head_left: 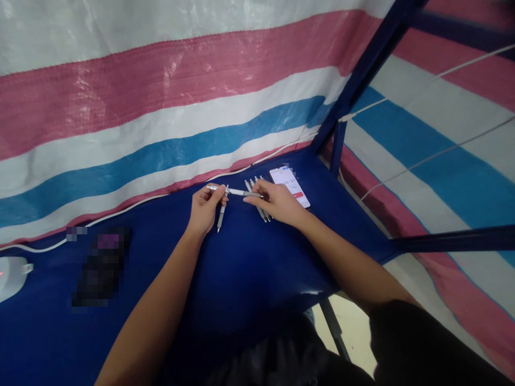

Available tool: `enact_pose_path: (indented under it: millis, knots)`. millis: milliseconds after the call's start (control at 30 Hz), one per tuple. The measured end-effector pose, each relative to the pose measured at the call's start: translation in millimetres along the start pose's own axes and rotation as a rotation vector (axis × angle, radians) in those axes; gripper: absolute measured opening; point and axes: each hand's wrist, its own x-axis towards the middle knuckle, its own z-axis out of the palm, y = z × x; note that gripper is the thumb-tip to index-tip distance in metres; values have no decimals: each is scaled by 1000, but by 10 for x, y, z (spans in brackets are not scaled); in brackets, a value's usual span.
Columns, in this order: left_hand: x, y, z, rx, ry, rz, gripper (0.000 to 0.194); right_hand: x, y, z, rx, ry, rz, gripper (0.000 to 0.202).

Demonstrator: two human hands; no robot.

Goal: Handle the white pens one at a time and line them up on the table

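A white and silver pen [237, 192] is held level above the blue tabletop between my two hands. The fingers of my left hand [207, 208] are closed round its left end. At the right end, my right hand [277, 201] pinches the grey grip part near the tip. Below my left fingers a second pen [221, 217] lies on the table, tip toward me, its upper end partly behind the fingers. Several similar pens [261, 213] lie side by side under my right hand, which hides their middles.
A phone [295, 188] with a lit screen lies just right of my right hand. At the left are a dark blurred-out object [100, 268] and a white device [12, 277] with a red light. A white cable [120, 206] runs along the striped sheet [181, 118]; blue frame bars [354, 69] stand at right.
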Motion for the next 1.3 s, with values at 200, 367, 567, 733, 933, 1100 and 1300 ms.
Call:
enact_pose_path:
  millis: [200,367,567,733,933,1100,1300]
  knots:
    - [3,-19,-47,59,-38,16,38,22,-17,32,-46,-111,16,59]
    - [34,2,-56,91,-25,23,41,19,-56,58,-24,-172,57,53]
    - [-50,172,95,305,-92,141,41,-42,-74,20,-30,-200,-127,51]
    - [-174,244,321,383,-117,148,50,-74,-70,115,124,-199,-125,80]
    - [-133,265,241,465,-146,173,59,-57,-87,98,313,-118,22,91]
    - [-53,182,46,683,5,216,52,-6,-44,40,418,-113,118,87]
    - [17,48,-27,777,120,185,37,33,72,62,487,-122,115,79]
